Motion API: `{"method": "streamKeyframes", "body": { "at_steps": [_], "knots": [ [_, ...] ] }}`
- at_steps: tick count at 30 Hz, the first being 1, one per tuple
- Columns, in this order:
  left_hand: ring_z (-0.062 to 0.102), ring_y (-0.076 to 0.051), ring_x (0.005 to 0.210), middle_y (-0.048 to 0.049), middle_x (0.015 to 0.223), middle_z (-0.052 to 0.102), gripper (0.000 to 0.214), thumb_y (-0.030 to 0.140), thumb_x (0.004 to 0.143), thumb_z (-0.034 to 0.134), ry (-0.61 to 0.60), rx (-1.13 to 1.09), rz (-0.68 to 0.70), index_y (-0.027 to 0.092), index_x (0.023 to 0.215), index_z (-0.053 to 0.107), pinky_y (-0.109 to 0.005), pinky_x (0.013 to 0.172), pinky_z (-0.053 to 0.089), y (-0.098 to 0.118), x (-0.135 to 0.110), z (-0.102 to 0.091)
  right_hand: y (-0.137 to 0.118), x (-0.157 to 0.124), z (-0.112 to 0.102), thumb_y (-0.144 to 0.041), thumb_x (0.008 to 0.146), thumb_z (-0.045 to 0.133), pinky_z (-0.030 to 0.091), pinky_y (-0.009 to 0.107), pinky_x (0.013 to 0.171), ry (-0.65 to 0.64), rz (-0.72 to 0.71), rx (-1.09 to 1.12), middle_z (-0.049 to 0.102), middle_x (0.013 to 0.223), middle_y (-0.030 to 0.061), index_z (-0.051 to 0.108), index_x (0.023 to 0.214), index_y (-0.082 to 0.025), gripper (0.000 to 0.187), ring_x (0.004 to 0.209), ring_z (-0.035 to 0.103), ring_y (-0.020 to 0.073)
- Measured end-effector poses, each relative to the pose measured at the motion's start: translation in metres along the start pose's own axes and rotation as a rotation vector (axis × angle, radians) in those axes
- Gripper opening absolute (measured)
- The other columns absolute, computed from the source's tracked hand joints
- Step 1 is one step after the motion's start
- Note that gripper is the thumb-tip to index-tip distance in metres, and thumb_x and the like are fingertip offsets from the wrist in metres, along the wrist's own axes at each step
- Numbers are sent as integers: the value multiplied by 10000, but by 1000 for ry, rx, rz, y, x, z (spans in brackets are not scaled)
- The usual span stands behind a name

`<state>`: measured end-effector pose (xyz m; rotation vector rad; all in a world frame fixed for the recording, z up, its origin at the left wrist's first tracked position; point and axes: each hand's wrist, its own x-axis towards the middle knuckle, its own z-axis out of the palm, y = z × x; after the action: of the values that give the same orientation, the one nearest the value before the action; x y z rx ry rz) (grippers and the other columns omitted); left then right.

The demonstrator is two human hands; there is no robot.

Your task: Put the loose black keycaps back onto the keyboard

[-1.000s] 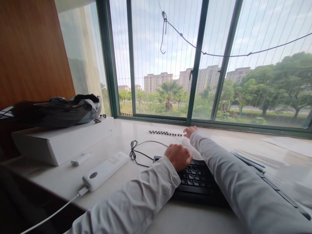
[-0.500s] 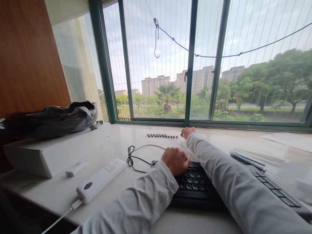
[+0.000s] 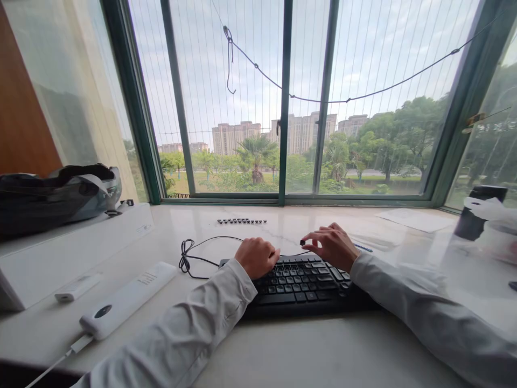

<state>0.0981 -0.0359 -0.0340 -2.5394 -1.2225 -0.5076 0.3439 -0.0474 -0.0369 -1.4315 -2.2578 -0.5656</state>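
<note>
A black keyboard point(image 3: 302, 283) lies on the pale marble windowsill desk point(image 3: 291, 355). My left hand point(image 3: 257, 257) rests as a closed fist on the keyboard's far left corner. Just above the far edge of the keyboard, my right hand point(image 3: 332, 246) pinches a small black keycap point(image 3: 302, 242) between thumb and forefinger. A row of several small black keycaps point(image 3: 241, 221) lies further back near the window. The keyboard's black cable point(image 3: 191, 257) loops to the left.
A white box point(image 3: 68, 250) at left carries a dark headset in a bag point(image 3: 52, 196). A white power bank point(image 3: 127, 299) and a small white stick point(image 3: 78, 287) lie before it. A black cup point(image 3: 479, 213), papers and a blue pen point(image 3: 363, 248) are at right.
My right hand has drawn back from the row of keycaps to the keyboard's far edge, now pinching a keycap. The view has swung to the right. The left fist stayed on the keyboard.
</note>
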Motion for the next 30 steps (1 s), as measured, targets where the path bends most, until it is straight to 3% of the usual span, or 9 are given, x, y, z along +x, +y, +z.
{"method": "streamKeyframes", "body": {
  "at_steps": [4,15,25,30],
  "knots": [
    [609,-201,645,-81,679,673,530,462,901,305,31,-19,14,199,675,707,-287,592,370,2,-1,2,-2,-17,-2,-467,844,539,276,309,749,-22,-30,52,697,770,1,699,941,-311,244,776,591,143],
    [561,-150,592,-30,640,656,466,451,889,352,63,-86,63,195,643,654,-269,535,236,16,-5,4,-8,-23,1,-401,848,551,338,282,699,-59,-52,210,691,783,-25,721,889,-308,198,734,607,117],
    [502,-134,537,-30,584,624,472,443,882,359,94,-88,67,173,588,612,-263,528,208,13,-5,5,-16,-23,2,-394,862,540,270,298,687,77,-204,164,681,725,5,731,828,-275,228,692,571,114],
    [514,-135,540,-26,584,625,463,447,878,369,98,-89,80,179,599,623,-264,524,215,13,-6,6,-18,-23,6,-375,864,533,249,304,685,38,-238,136,670,695,4,726,806,-269,228,687,547,125]
  ]
}}
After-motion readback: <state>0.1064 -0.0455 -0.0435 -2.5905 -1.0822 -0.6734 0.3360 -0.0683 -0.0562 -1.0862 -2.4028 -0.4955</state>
